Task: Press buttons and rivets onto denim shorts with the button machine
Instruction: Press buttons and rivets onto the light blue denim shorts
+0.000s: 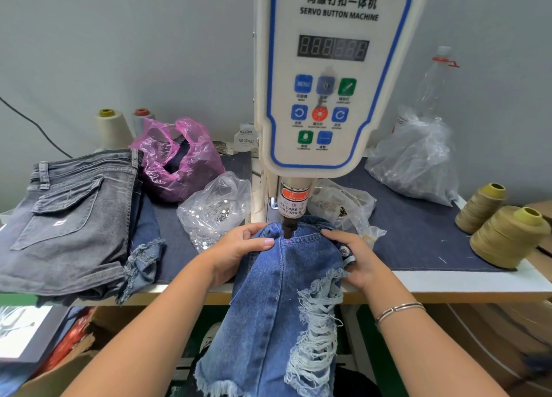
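Now positioning: blue denim shorts (277, 280) hang off bench (448, 280) edge w/ waistband under button machine (328, 77) punch (289, 231), left hand (239, 247) & right hand (355, 259) gripping waistband either side; next, prob. align pink mark, fingers clear, then press.

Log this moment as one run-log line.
stage: positioning | blue denim shorts under press head | left hand grips waistband | right hand holds buttoned edge | button attached

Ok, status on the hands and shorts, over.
Left hand and right hand both grip blue shorts. Waistband under punch. Fingers close to punch.
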Demonstrator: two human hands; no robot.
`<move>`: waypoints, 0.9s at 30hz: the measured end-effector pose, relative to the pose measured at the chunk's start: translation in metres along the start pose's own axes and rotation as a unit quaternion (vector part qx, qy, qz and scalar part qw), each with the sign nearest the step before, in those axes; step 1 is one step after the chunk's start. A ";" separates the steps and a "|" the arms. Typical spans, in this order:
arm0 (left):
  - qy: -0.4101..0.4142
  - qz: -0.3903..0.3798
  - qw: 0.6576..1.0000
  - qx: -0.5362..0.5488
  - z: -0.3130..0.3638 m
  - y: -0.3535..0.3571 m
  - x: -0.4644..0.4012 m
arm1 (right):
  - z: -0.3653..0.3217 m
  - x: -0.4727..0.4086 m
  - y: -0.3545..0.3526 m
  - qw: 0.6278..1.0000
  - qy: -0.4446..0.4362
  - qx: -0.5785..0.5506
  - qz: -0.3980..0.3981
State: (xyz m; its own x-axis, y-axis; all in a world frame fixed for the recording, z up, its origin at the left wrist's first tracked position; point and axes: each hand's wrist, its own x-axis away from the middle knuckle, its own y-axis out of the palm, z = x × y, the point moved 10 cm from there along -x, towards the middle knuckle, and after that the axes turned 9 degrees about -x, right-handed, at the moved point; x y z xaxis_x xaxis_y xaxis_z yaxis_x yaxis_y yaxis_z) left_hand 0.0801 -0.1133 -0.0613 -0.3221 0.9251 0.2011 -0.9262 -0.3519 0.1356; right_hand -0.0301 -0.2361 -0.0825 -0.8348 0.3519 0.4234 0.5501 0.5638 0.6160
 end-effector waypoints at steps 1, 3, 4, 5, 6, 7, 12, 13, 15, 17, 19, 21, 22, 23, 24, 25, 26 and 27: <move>0.000 0.002 1.000 0.000 0.000 0.000 0.000 | 0.000 0.000 -0.001 1.000 -0.001 -0.001 0.004; 0.002 0.002 1.000 0.002 0.000 0.000 0.000 | -0.001 0.001 -0.001 1.000 -0.003 -0.003 0.006; 0.003 0.001 1.000 0.004 0.000 0.000 0.000 | 0.000 0.001 0.000 1.000 -0.002 -0.004 0.005; 0.005 -0.002 1.000 0.006 0.001 0.001 -0.001 | 0.000 0.002 0.001 1.000 -0.002 -0.004 0.003; 0.008 -0.004 1.000 0.007 0.001 0.001 -0.001 | 0.000 0.002 0.002 1.000 -0.002 -0.004 0.003; 0.010 -0.005 1.000 0.008 0.002 0.002 -0.001 | 0.000 0.002 0.002 1.000 -0.002 -0.004 0.004; 0.012 -0.010 1.000 0.006 0.001 0.001 -0.002 | 0.001 0.002 0.002 1.000 0.004 -0.003 0.004; 0.012 -0.009 1.000 0.006 0.001 0.001 -0.002 | 0.000 0.002 0.002 1.000 0.004 -0.003 0.004; 0.012 -0.011 1.000 0.008 0.002 0.001 -0.002 | 0.001 0.001 0.001 1.000 0.005 -0.002 0.005; 0.013 -0.012 1.000 0.011 0.002 0.002 -0.002 | 0.001 0.001 0.001 1.000 0.006 -0.002 0.005; 0.014 -0.008 1.000 0.012 0.002 0.002 -0.002 | 0.001 0.001 0.002 1.000 0.005 -0.004 0.003; 0.015 -0.006 1.000 0.008 0.002 0.001 -0.001 | 0.001 0.001 0.002 1.000 0.005 -0.005 0.001; 0.014 -0.006 1.000 0.006 0.002 0.002 -0.001 | 0.001 0.001 0.002 1.000 0.004 -0.004 0.000; 0.014 -0.007 1.000 0.006 0.002 0.002 -0.001 | 0.000 0.001 0.002 1.000 0.002 -0.003 -0.002; 0.013 -0.006 1.000 0.006 0.002 0.002 -0.001 | 0.000 0.001 0.002 1.000 -0.001 -0.002 -0.003; 0.013 -0.005 1.000 0.006 0.002 0.001 -0.001 | -0.001 0.001 0.002 1.000 -0.003 -0.002 -0.004; 0.013 -0.004 1.000 0.007 0.002 0.001 -0.001 | -0.001 0.001 0.002 1.000 -0.004 -0.001 -0.003; 0.013 -0.004 1.000 0.008 0.002 0.001 -0.001 | -0.002 0.002 0.003 1.000 -0.006 0.000 -0.003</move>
State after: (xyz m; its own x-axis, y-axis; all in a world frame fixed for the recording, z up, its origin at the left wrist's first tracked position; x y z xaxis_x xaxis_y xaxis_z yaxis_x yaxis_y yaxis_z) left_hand 0.0797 -0.1148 -0.0590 -0.3192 0.9315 0.1743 -0.9257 -0.3459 0.1530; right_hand -0.0300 -0.2354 -0.0792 -0.8386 0.3565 0.4119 0.5446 0.5661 0.6189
